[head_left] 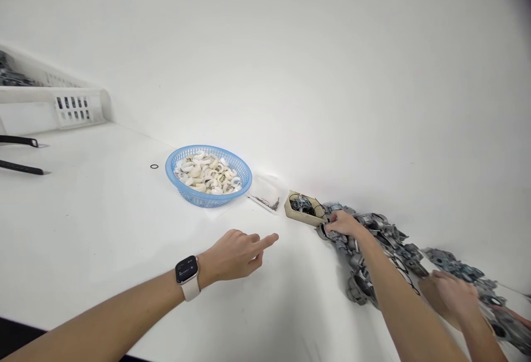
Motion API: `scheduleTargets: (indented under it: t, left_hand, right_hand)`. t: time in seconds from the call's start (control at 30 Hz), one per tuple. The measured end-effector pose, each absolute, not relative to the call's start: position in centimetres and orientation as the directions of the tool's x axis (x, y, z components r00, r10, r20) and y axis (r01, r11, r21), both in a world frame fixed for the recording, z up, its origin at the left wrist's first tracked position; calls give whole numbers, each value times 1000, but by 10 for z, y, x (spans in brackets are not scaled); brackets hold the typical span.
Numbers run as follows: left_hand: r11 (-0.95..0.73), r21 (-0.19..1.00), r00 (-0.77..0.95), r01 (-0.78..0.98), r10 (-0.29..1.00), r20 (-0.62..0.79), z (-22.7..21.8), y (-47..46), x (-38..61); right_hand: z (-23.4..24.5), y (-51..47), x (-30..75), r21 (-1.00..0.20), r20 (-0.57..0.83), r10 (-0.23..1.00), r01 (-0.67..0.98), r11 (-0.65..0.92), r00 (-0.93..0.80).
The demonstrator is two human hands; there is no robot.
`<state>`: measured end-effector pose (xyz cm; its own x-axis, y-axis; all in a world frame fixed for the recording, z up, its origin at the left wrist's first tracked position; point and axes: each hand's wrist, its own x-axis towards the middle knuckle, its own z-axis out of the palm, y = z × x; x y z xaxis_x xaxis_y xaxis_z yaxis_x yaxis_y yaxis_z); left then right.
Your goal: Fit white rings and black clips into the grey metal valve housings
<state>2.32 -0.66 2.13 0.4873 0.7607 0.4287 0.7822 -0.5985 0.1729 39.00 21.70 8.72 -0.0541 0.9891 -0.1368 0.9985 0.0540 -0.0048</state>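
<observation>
My left hand (238,252), with a watch (186,269) on its wrist, hovers over the white table. Its index finger points out, the other fingers are loosely bent, and nothing is in it. At the near end of a pile of grey metal castings (375,224), which look like carburetor bodies, my right hand (343,224) has its fingers closed on one carburetor body (323,233). My fingers partly cover that piece. Right beside it stands a small cream box (305,218) with metal parts and black rings inside.
A blue basket (207,199) holds white C-shaped pieces. Near it lie a clear bag (265,193) of small pins and a black ring (154,166). A white crate (78,110) and black straps (20,168) are at left. Another person's hand (454,295) is at right.
</observation>
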Motion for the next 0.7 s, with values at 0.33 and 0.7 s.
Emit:
scheduleTargets:
  t: [0.33,0.7]
  left_hand:
    - [-598,172,498,783,768,403,22,-7,25]
    - [-593,173,502,786,776,381,21,-7,25]
  right_hand:
    - [74,222,383,50,-163,985,998,-48,56]
    - [69,215,383,-22,-123,992,999,-31,28]
